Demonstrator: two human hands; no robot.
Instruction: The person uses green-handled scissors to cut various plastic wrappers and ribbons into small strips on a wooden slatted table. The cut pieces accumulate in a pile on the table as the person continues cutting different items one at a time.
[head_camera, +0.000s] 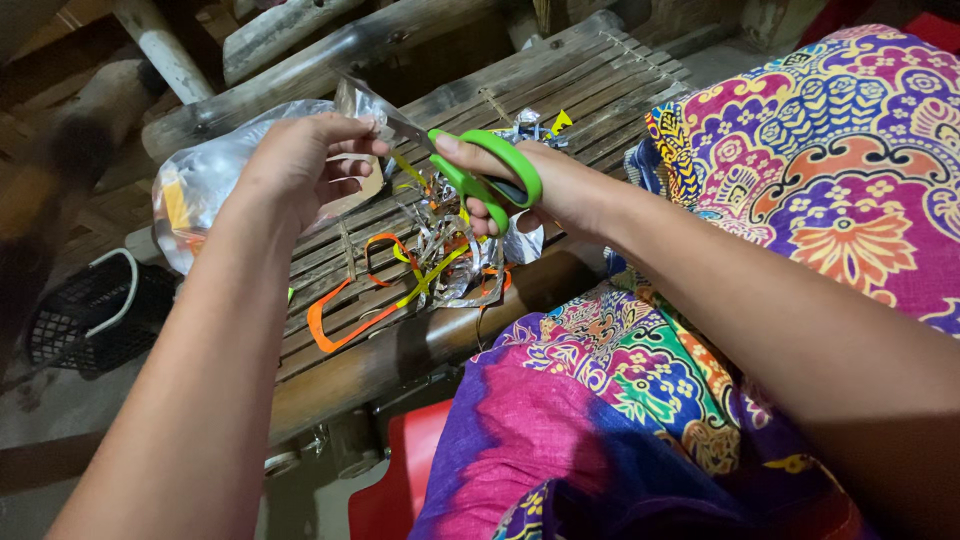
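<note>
Two hands up over a slatted bamboo bench (560, 75), both busy. Right hand (545, 185) is closed through the green handles of scissors (480, 175), thumb in one loop, fingers in the other; handles sit close together, blades point up-left toward the other hand. Cannot tell how far the blades are apart, the tips are lost against the foil. Left hand (305, 165) pinches a piece of silvery foil wrapper (365, 100) between thumb and fingertips, held up just beyond the blade tips. Wrapper is in the air above the bench, touching the left fingers, at or right beside the blades.

Below the hands, on the slats: a pile of cut strips (440, 255), silver, yellow and orange, tangled. One long orange strip (335, 325) loops out toward the bench's near edge, lower left of the pile. A few more scraps (540, 125) lie behind the right hand.

Left of the left hand: a clear plastic bag (205, 180), bulging, with something orange and yellow inside, sitting at the bench's left end. Further down-left, on the floor, a black mesh basket (85, 310) with a white rim.

Lap is covered in bright patterned cloth (830, 170), purple, pink, orange, blue. Something red plastic (395, 470) shows under the bench, near the knees.
</note>
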